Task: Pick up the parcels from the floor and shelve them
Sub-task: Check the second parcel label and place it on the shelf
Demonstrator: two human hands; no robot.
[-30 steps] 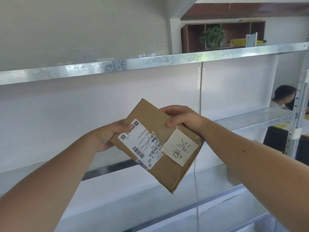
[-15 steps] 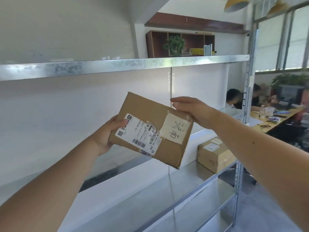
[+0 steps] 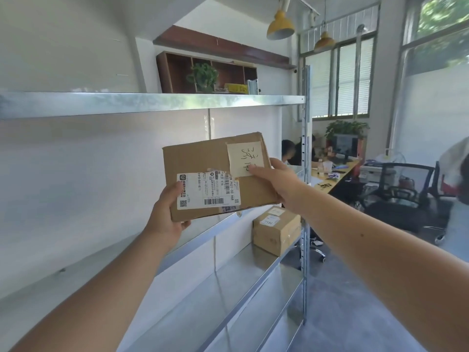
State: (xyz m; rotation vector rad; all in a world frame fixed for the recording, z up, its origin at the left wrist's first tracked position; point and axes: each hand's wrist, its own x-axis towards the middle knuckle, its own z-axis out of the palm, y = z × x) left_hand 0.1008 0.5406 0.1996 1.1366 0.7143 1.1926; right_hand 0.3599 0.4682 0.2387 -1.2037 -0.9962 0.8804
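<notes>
Metal shelving unit (image 3: 152, 104): galvanised steel shelves run from the left edge to an upright post at centre right; a white wall panel backs them.
Left hand (image 3: 166, 214): raised in front of the shelving unit, grasping the lower left corner of the parcel, thumb on the printed label, fingers curled under the bottom edge.
Flat cardboard parcel (image 3: 203, 161): held in the air in front of the shelving unit, below its top shelf and above the next shelf down, front face towards the camera, tilted slightly with the right side higher.
Shipping label (image 3: 208, 190): white, with barcode and QR code, stuck on the parcel's lower left.
Handwritten note (image 3: 245, 156): pale paper square taped at the parcel's upper right; the writing cannot be read.
Right hand (image 3: 278, 180): grasping the parcel's right edge, thumb pressed on the lower corner of the note, fingers hidden behind the box.
Second cardboard box (image 3: 275, 231): sitting on a lower shelf of the shelving unit, at its right end beside the post, below the held parcel.
Office area: right of the shelving unit, a desk (image 3: 337, 177) with a monitor (image 3: 345, 146), seated people, black office chairs (image 3: 401, 189), and yellow pendant lamps (image 3: 280, 26) above.
</notes>
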